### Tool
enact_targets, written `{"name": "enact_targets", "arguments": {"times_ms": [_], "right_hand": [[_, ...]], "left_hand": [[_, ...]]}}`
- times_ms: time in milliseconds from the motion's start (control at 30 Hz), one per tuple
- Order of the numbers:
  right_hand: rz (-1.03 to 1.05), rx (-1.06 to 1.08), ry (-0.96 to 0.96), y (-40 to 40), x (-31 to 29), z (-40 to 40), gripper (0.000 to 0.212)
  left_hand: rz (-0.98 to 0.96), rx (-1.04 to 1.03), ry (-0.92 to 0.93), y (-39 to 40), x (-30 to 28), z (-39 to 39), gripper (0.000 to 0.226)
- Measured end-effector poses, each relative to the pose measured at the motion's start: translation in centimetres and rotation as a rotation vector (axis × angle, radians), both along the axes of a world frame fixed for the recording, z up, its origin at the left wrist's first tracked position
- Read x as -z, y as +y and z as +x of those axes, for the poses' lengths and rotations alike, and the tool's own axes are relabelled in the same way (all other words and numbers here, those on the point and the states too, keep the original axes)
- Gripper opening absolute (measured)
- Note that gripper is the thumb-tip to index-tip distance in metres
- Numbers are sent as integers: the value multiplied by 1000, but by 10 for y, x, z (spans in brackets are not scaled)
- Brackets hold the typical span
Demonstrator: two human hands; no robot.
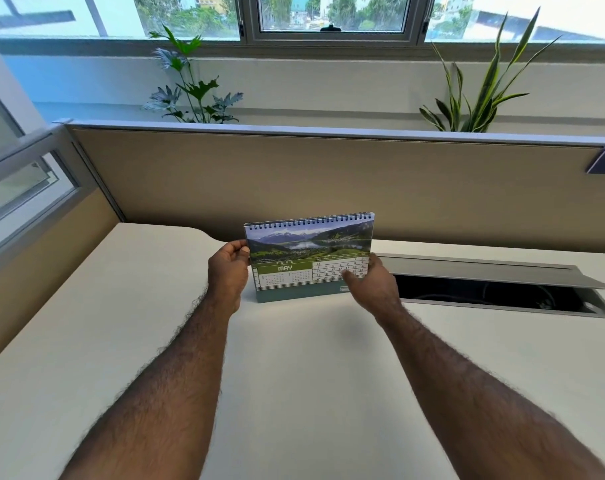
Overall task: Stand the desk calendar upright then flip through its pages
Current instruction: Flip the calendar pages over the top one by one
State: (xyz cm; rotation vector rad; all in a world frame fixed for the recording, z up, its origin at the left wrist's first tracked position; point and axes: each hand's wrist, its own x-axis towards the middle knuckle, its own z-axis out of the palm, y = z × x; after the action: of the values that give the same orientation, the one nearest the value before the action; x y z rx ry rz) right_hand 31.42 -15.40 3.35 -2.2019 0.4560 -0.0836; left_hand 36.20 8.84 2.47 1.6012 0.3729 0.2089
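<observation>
The spiral-bound desk calendar (pixel 308 251) stands upright on the white desk (pixel 294 358), its teal base on the surface and the coil along the top. The facing page shows a mountain lake photo above a green MAY block and a date grid. My left hand (pixel 229 271) grips the calendar's left edge, thumb on the front. My right hand (pixel 372 284) holds the lower right corner of the page, thumb lying across the date grid and hiding part of it.
An open cable tray (pixel 495 292) with a raised grey lid is sunk into the desk just right of the calendar. A beige partition panel (pixel 328 181) rises behind. Two potted plants (pixel 190 84) (pixel 477 95) stand beyond it under the window.
</observation>
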Motion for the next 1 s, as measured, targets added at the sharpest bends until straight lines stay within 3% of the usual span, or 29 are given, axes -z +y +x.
{"name": "enact_targets", "arguments": {"times_ms": [100,200,300,400,567,633,700,800,900,1000], "right_hand": [[-37,27,-10,1,-2,0,34],[-162,182,-40,1,-5,-5,28],[-136,279,-43,-2,-11,-7,21],[-26,272,6,-7,-19,-3,20],[-182,145,87,-21,-45,-1,23],[138,80,71,-29,-62,0,22],[663,53,79,-32,-82,-1,13],[1196,-34,-12,-39,-106,2,31],[1219,-206,-148,-37,-116,12,63],[855,-238,-224,-25,-115,20,71]], "left_hand": [[6,-2,2,0,0,0,17],[9,-4,9,0,0,0,18],[2,-1,-1,0,-1,0,18],[4,-3,3,-1,-1,0,19],[-11,-6,-5,-1,-1,-1,21],[-15,-11,-12,-2,-1,-2,20],[-14,-3,-17,0,-1,-2,17],[-49,31,-20,1,-1,-1,18],[-18,5,7,1,0,1,17],[-4,11,12,2,1,1,15]]}}
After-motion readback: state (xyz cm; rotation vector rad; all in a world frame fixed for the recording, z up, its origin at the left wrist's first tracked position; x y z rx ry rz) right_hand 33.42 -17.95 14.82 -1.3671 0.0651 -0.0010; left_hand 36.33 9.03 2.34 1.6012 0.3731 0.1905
